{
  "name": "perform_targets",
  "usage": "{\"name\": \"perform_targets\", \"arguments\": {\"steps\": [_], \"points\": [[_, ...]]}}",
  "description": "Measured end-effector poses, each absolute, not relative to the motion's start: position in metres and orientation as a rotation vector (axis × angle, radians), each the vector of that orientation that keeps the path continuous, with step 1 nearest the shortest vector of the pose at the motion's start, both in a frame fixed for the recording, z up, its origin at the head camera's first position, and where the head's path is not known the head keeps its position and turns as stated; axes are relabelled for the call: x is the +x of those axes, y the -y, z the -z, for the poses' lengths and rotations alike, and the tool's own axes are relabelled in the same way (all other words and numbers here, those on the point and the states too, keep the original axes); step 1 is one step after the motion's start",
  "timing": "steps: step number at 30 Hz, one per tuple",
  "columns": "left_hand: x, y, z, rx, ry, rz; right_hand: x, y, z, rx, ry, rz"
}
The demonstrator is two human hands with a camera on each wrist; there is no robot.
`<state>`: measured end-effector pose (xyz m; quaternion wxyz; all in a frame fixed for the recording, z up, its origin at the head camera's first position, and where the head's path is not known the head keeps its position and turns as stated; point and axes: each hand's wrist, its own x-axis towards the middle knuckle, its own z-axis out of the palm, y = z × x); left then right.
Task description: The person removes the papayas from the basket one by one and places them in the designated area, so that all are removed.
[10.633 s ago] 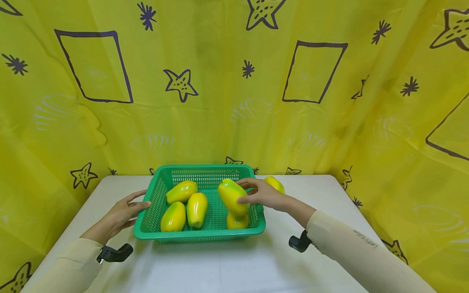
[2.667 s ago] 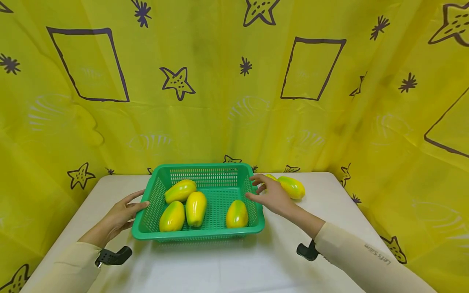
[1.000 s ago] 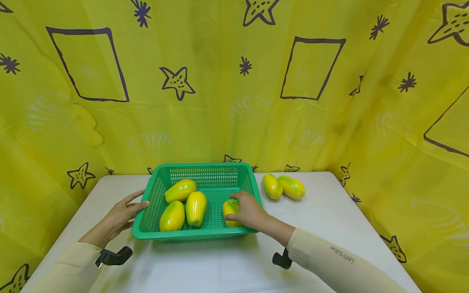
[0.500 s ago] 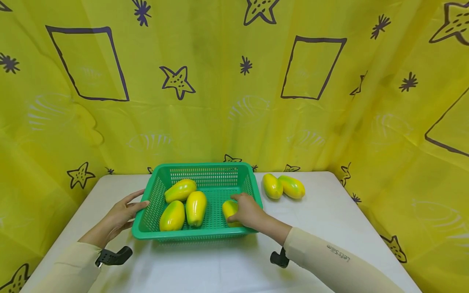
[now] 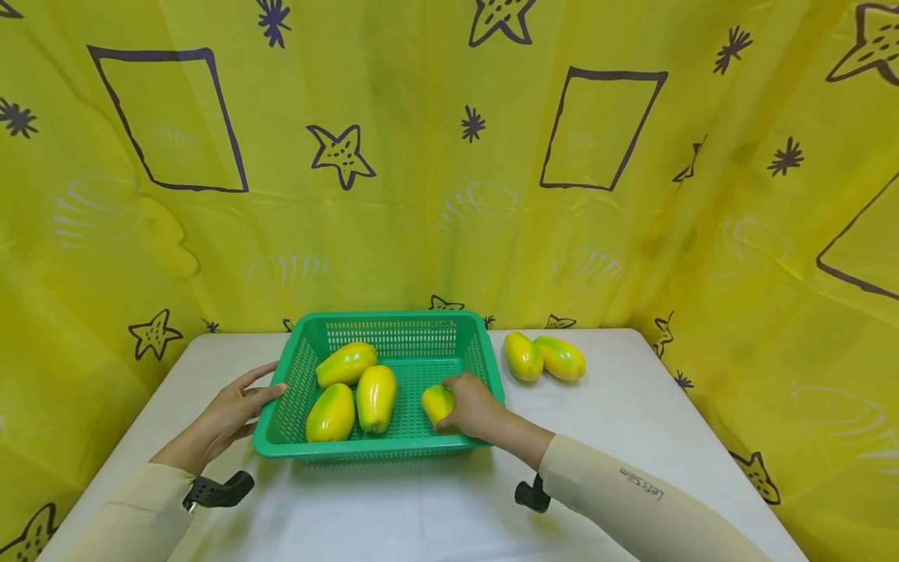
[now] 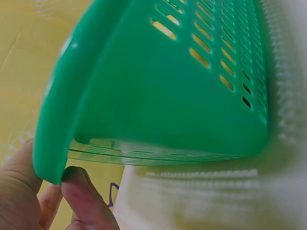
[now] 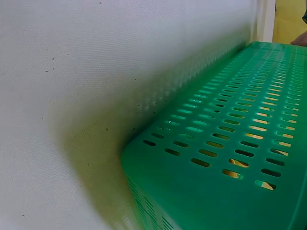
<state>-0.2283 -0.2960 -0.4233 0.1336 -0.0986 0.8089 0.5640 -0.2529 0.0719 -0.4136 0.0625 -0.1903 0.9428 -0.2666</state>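
Observation:
A green perforated basket (image 5: pixel 382 446) stands on the table with several glossy yellow-green papayas in it. My left hand (image 5: pixel 235 410) pinches its left rim; in the left wrist view the thumb (image 6: pixel 86 201) presses under the rim's edge. Inside the basket, at the right end, my right hand (image 5: pixel 477 410) grips a papaya (image 5: pixel 437 404), partly hidden by that hand. To the left lie an upper papaya (image 5: pixel 347 364), a lower papaya (image 5: pixel 331 414) and an upright papaya (image 5: pixel 377 400). The right wrist view shows the basket's outer wall (image 7: pixel 206 191), but not the gripping fingers.
Two papayas, one left (image 5: pixel 523 357) and one right (image 5: pixel 562 358), touch on the white table (image 5: pixel 597 414) beyond the basket's right side. A yellow patterned curtain (image 5: pixel 421 234) hangs close behind the table and along both sides.
A papaya my right hand held over the basket now lies on the table by another. That hand has since reached back into the basket, gripped another papaya and shifted it slightly left.

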Motion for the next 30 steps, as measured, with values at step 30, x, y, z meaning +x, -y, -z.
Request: {"name": "perform_targets", "arguments": {"steps": [30], "points": [[-0.2282,0.2956,0.4209,-0.288,-2.347,-1.639,-0.2524,-0.0698,0.4126,-0.669,-2.868,0.694]]}}
